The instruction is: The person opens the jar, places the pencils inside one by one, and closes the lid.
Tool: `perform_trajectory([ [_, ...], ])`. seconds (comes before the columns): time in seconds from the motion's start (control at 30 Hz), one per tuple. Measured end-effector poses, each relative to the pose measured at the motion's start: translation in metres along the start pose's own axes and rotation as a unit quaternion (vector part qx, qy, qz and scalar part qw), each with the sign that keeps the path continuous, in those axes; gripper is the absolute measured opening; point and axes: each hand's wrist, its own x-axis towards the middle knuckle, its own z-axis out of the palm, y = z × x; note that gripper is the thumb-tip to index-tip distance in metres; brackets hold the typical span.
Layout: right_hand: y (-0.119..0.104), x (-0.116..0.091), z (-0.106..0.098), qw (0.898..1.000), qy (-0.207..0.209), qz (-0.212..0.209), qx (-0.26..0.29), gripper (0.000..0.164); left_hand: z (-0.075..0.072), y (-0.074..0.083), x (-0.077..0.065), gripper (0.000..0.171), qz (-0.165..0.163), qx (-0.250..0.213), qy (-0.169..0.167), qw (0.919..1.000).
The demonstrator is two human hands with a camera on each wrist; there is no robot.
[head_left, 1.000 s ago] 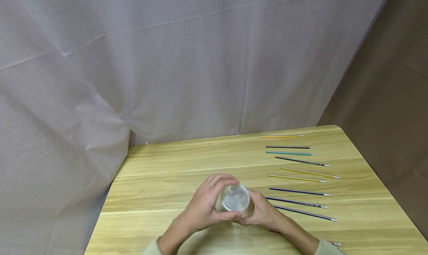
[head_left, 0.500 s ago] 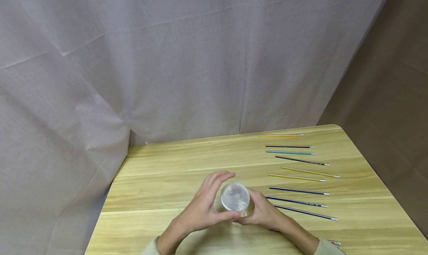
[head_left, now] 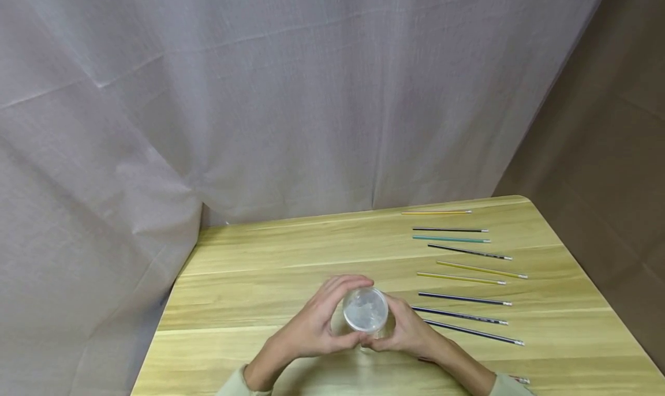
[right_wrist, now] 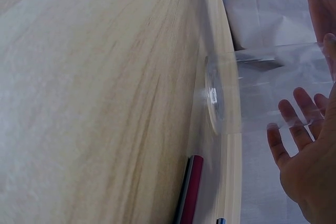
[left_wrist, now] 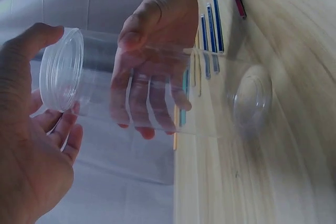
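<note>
A clear plastic jar stands upright on the wooden table, with a round translucent screw lid on top. My left hand grips the lid's rim, fingers on the far side and thumb on the near side. Lower down, my right hand holds the jar's body from the right. Through the transparent wall, the left wrist view shows the right hand's fingers curved around it. Nothing can be seen inside the jar.
Several pencils lie in a loose column to the right, among them a teal pencil, a yellow pencil and a dark blue pencil. A red pencil lies partly beneath the right forearm. Grey cloth hangs behind the table.
Half a second ago the left fingers were spread away from the lid's far rim; now they are back on it, with the thumb shifted slightly left. The right hand stays on the jar.
</note>
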Motion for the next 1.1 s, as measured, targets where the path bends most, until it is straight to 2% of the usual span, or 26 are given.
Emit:
perform_trajectory([
  [0.13,0.001,-0.001,0.001,1.000,0.006,0.001,-0.006,0.076,0.006,0.004,-0.001,0.086,-0.014,0.066,0.034,0.9971],
  [0.27,0.002,-0.001,0.001,1.000,0.008,-0.009,-0.005,0.076,0.014,0.009,0.000,0.087,-0.028,0.145,0.072,0.9864],
  [0.4,0.004,-0.002,0.001,1.000,0.005,-0.018,0.000,0.076,0.017,0.014,0.000,0.092,-0.040,0.170,0.083,0.9812],
  [0.5,0.005,-0.002,0.000,1.000,0.002,-0.020,0.003,0.080,0.014,0.015,0.001,0.099,-0.037,0.163,0.066,0.9838],
  [0.6,0.005,-0.001,0.000,1.000,0.000,-0.014,0.007,0.082,0.009,0.014,0.001,0.105,-0.020,0.133,0.041,0.9901],
  [0.7,0.005,-0.001,0.001,1.000,0.001,-0.007,0.003,0.079,0.003,0.010,0.002,0.105,0.003,0.091,0.017,0.9957],
  [0.8,0.004,-0.001,0.001,1.000,0.001,-0.008,-0.004,0.075,0.000,0.005,0.002,0.102,0.025,0.062,0.001,0.9977],
  [0.97,0.004,-0.001,0.002,1.000,0.003,-0.006,-0.014,0.073,0.001,0.000,0.003,0.095,0.048,0.048,-0.002,0.9977],
  [1.1,0.003,-0.001,0.002,1.000,0.007,-0.007,-0.019,0.074,0.004,0.001,0.002,0.089,0.038,0.059,0.013,0.9975],
])
